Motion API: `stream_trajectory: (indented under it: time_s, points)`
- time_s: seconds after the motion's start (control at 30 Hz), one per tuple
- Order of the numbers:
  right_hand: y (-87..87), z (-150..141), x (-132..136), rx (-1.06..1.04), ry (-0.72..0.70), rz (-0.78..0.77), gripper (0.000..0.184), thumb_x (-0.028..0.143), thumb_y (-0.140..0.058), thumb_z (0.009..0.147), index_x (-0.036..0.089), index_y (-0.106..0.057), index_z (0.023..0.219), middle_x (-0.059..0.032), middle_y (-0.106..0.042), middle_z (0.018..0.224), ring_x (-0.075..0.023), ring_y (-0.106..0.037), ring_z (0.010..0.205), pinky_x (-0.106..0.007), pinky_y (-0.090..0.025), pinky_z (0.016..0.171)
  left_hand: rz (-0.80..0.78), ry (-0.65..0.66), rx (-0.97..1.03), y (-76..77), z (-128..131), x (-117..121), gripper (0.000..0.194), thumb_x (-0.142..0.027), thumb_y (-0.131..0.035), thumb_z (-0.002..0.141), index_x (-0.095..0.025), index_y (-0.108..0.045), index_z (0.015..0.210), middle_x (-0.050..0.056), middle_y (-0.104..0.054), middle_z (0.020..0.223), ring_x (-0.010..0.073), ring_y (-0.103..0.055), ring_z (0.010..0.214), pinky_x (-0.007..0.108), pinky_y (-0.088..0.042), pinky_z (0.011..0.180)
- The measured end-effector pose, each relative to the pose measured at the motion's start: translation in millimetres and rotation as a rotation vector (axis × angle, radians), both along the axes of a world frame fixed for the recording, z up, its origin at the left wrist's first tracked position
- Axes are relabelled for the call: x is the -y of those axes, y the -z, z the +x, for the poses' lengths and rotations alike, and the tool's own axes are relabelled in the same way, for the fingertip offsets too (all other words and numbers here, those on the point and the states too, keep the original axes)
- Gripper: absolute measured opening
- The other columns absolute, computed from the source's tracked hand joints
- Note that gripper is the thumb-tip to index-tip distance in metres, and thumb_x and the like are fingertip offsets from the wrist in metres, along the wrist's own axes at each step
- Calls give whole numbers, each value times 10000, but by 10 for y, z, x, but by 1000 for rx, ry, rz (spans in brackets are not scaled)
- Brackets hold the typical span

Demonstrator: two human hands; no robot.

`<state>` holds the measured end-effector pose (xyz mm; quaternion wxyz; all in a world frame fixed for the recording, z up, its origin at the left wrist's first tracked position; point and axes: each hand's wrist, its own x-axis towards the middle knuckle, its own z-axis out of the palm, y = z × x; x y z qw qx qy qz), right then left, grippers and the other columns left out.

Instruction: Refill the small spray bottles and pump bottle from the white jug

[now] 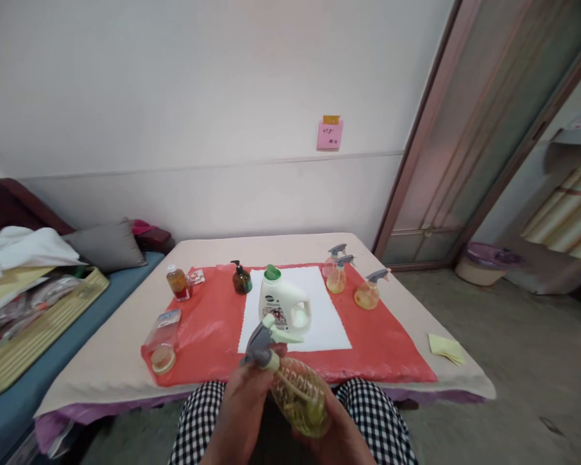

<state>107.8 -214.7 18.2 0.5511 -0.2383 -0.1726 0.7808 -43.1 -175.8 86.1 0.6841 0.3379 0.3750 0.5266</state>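
Note:
A clear spray bottle (297,394) with yellowish liquid lies tilted between my hands, above my lap. My left hand (252,381) is closed around its neck, just under the grey and pale green trigger head (266,339). Around the lower body of the bottle my right hand (332,420) is wrapped, its fingers partly hidden beneath. Just beyond, a white jug (283,300) with a handle and a green cap (272,272) stands upright on a white sheet (329,329).
Several spray bottles (366,295) stand at the right of the red cloth (208,323). A brown pump bottle (242,279), an amber bottle (178,283) and a clear jar (163,342) lying on its side are at the left. Yellow notes (446,349) lie near the right edge.

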Motion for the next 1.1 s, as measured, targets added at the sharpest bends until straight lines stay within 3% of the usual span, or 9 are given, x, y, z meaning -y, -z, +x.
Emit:
stream_trajectory:
  time_s: [0.1,0.3,0.37,0.5,0.63,0.8,0.9,1.1]
  points:
    - [-71,32,19,-4,-34,-52,602,559,-757,752,289,-644,1277,-77,-698,1263,-195,-662,965,-251,-504,664,-7,-19,-15,20,-64,-29,358,-377,-818,718,-172,-781,1009,118,-751,1055,288,-667,1070,410,-502,967]
    - [-96,12,15,1,-30,-13,591,526,-761,751,272,-648,1272,-85,-679,1295,-206,-649,973,-253,-523,645,66,-105,-124,35,-53,-71,380,-349,-859,670,-185,-741,991,39,-702,894,161,-628,785,270,-500,747]
    - [-64,16,15,-12,-31,-24,590,508,-756,759,276,-637,1288,-81,-676,1300,-205,-646,962,-262,-532,647,76,-86,-90,35,-37,-69,388,-347,-855,672,-186,-731,1002,35,-690,879,163,-625,774,290,-506,767]
    - [-15,45,25,-24,-17,-41,557,511,-735,777,288,-639,1279,-76,-680,1290,-221,-649,975,-290,-534,649,37,-39,-26,68,-58,-71,454,-394,-842,694,-183,-739,1083,97,-718,1026,237,-652,953,364,-503,869]
    - [-24,54,20,23,9,-13,595,548,-739,750,274,-635,1267,-94,-685,1282,-247,-652,1024,-325,-525,698,20,-41,-66,88,-82,-77,389,-447,-822,718,-178,-778,996,103,-747,998,249,-660,972,395,-486,927]
    - [10,69,-15,-2,145,48,642,362,-882,581,271,-638,1168,-94,-687,1259,-314,-619,1173,-491,-445,1009,60,-175,-30,-44,-18,-95,348,-424,-821,729,-171,-752,957,61,-739,909,198,-677,873,338,-533,848]
    - [69,107,-22,-34,180,44,661,276,-900,552,297,-632,1155,-74,-695,1241,-305,-606,1202,-524,-394,1063,33,-326,14,-133,-5,-144,353,-394,-846,701,-167,-737,949,34,-725,893,165,-680,872,289,-547,847]
    - [232,241,-103,-40,229,25,645,338,-873,604,292,-629,1200,-75,-677,1303,-293,-598,1226,-495,-355,1103,85,-563,136,-215,-172,-283,341,-353,-816,752,-207,-699,1037,28,-732,982,162,-711,873,288,-599,805]
